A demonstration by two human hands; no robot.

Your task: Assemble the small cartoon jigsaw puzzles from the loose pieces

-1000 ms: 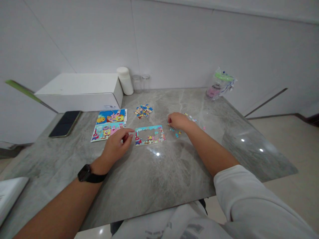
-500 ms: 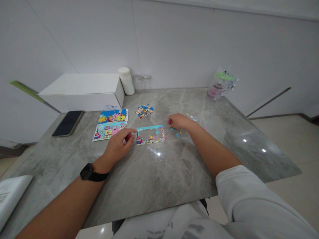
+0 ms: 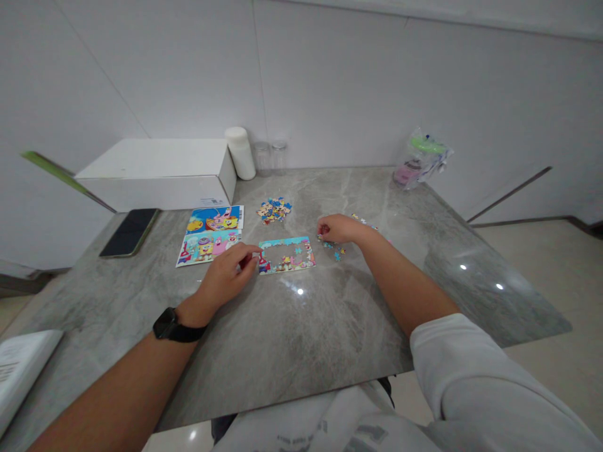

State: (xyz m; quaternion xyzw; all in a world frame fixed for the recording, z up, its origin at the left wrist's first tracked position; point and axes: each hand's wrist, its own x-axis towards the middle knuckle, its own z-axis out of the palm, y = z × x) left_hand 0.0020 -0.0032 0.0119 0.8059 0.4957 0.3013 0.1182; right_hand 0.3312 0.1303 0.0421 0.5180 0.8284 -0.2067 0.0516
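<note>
Grey marbled tabletop [image 3: 306,351]: in the head view it spreads beneath both hands and carries everything listed below, against a pale wall [image 3: 330,81].
Jigsaw puzzle [image 3: 288,267]: lying flat near the middle of the table, between the two hands; its border is joined into a rectangle, with a mostly unfilled centre where grey shows through and a teal piece [image 3: 298,250] lies.
Left hand [image 3: 226,271]: index finger stretched out to the puzzle's left edge, thumb held apart below it, the other fingers loosely curled; nothing is visible in its grasp.
Smartwatch [image 3: 166,323]: black, strapped on the left wrist.
Right hand [image 3: 338,229]: lowered right of the puzzle, fingers bent down at the loose pieces; I cannot tell whether they grip one.
Loose jigsaw pieces [image 3: 337,256]: teal and yellow ones just below the right hand, with a further row [image 3: 362,220] behind its wrist.
Piece pile [image 3: 274,210]: heaped, blue and cream, beyond the puzzle.
Cartoon picture sheet [image 3: 217,220]: left of the puzzle, two scenes one above the other, lower corner beside the left hand.
Smartphone [image 3: 129,232]: dark screen up, left of the sheet.
White carton [image 3: 155,189]: behind phone and sheet, beside a white bottle [image 3: 240,154].
</note>
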